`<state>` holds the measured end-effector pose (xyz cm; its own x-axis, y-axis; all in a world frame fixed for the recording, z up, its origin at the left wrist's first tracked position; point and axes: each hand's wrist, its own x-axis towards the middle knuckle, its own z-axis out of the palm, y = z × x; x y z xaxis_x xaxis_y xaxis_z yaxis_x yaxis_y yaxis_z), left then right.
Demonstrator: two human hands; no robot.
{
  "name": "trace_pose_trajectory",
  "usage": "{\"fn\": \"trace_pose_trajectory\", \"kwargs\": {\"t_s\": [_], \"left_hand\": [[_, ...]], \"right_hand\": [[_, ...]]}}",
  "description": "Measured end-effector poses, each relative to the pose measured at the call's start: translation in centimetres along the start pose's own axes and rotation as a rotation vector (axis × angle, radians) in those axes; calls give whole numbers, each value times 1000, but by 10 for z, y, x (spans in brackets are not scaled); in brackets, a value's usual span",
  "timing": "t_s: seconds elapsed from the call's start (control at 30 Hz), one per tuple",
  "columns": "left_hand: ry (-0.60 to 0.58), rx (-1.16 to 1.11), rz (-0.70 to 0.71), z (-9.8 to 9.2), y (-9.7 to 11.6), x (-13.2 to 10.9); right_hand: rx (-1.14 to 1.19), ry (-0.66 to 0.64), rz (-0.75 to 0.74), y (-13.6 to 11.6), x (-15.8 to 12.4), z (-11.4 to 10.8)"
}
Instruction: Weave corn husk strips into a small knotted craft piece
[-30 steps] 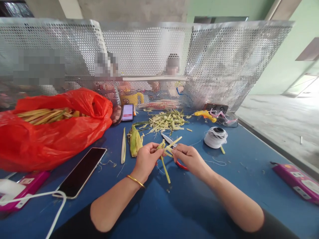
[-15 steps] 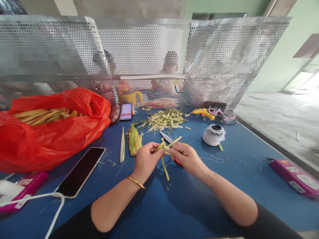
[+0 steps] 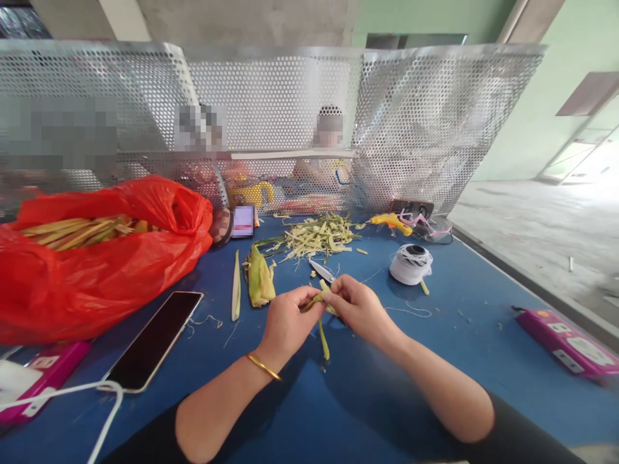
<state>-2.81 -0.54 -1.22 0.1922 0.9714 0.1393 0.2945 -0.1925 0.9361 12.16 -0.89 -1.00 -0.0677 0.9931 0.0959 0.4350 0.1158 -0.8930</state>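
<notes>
My left hand (image 3: 293, 322) pinches folded pale-green corn husk strips (image 3: 324, 345), one of which hangs down toward the table. My right hand (image 3: 360, 306) closes on the same strips from the other side, the fingertips of both hands nearly meeting. Just beyond them, a pair of scissors (image 3: 322, 270) lies with its blades showing and its handles hidden by my right hand. A bundle of corn husks (image 3: 260, 277) and a single long husk piece (image 3: 236, 287) lie beyond my left hand. Farther back is a heap of husk scraps (image 3: 319, 235).
At left, a red plastic bag (image 3: 106, 277) holds husk strips, near a phone (image 3: 155, 341) and a cabled power strip (image 3: 53, 370). Right: a thread spool (image 3: 411, 265), yellow glue gun (image 3: 391, 223), glasses (image 3: 430, 229), purple power strip (image 3: 565, 341). Behind a perforated metal screen (image 3: 271, 90) sit people.
My hands have come closer together, and my right fingers now cover the strip end that stuck up between them. The view has shifted slightly.
</notes>
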Motion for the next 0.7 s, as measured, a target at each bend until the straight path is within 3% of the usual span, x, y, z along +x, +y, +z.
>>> {"fn": "trace_pose_trajectory", "kwargs": {"t_s": [0.27, 0.5, 0.57, 0.7], "left_hand": [[-185, -69, -25, -3, 7, -3], [-324, -31, -68, -4, 9, -4], [-400, -32, -66, -3, 10, -5], [-573, -108, -134, -1, 8, -6]], "right_hand": [[497, -240, 264, -14, 1, -11], [468, -432, 338, -12, 7, -28], [462, -369, 299, -11, 9, -27], [569, -78, 238, -5, 16, -19]]}}
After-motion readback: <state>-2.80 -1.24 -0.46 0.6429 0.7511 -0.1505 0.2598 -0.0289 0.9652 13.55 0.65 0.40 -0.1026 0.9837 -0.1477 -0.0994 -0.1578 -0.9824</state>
